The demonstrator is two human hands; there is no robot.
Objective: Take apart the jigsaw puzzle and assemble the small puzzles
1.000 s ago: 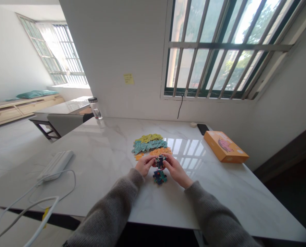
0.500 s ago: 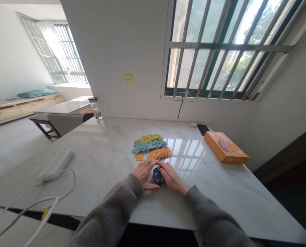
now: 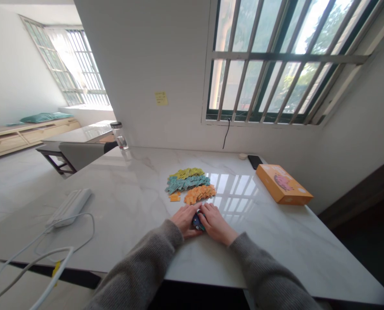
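Observation:
A small heap of dark blue jigsaw pieces [image 3: 197,221] with specks of other colours sits on the white marble-patterned table, partly hidden between my hands. My left hand [image 3: 185,219] curves round its left side, thumb along the near edge. From the right, my right hand [image 3: 213,220] closes on it, its fingertips meeting those of the left at the far side. Just beyond lies a spread of orange jigsaw pieces [image 3: 201,193]. Behind these are rows of teal pieces [image 3: 188,183] and yellow-green pieces [image 3: 189,173].
An orange box [image 3: 284,185] and a black phone [image 3: 254,162] lie on the right. To the left are a white power strip [image 3: 69,207] and looping cables [image 3: 93,228]. A clear bottle [image 3: 119,135] stands at the back left edge, near the wall.
My hands have drawn closer together round the dark blue pieces, covering more of them. My left fingers and thumb have closed in against the heap.

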